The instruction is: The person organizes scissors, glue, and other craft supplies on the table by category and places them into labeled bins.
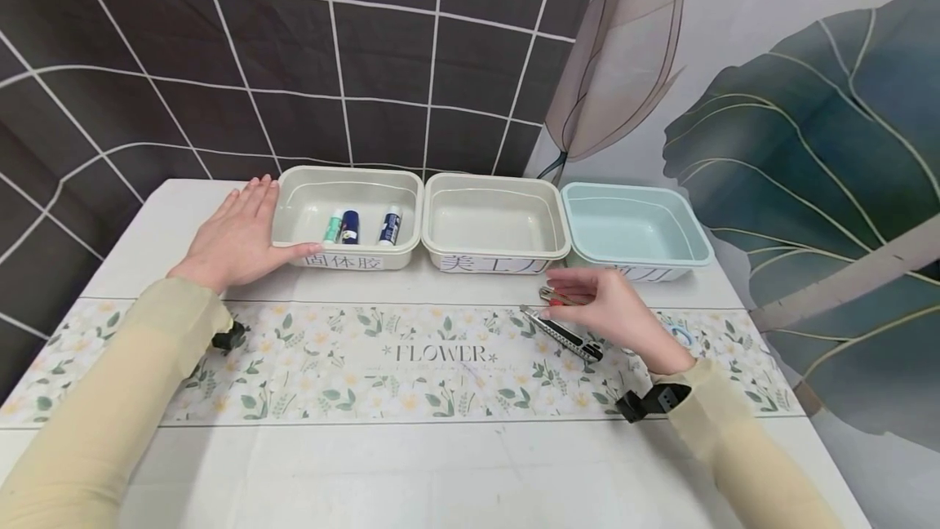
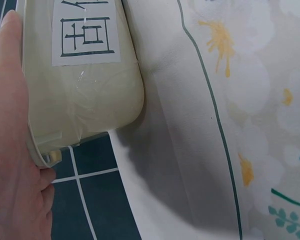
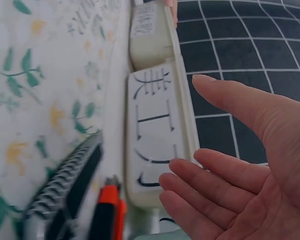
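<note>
My left hand [image 1: 233, 237] rests at the left end of a cream bin [image 1: 351, 175], fingers straight and thumb along its front rim. That bin holds several glue sticks, one with a green label [image 1: 334, 228] and two dark blue ones, one of them a glue stick [image 1: 390, 225] on the right. Over the table, my right hand [image 1: 613, 308] hovers with extended fingers and nothing in its grasp. Below it lie a silver-and-black utility knife [image 3: 65, 192] and an orange-and-black one, the second utility knife [image 3: 110, 212], partly covered by the hand in the head view.
A second cream bin [image 1: 496, 260] and a light blue bin [image 1: 639, 190] stand in the same row, with Chinese labels on their fronts. Behind the right wrist a light blue loop [image 1: 680, 334] shows. A floral runner [image 1: 433, 382] crosses the table; a dark gridded cloth hangs behind.
</note>
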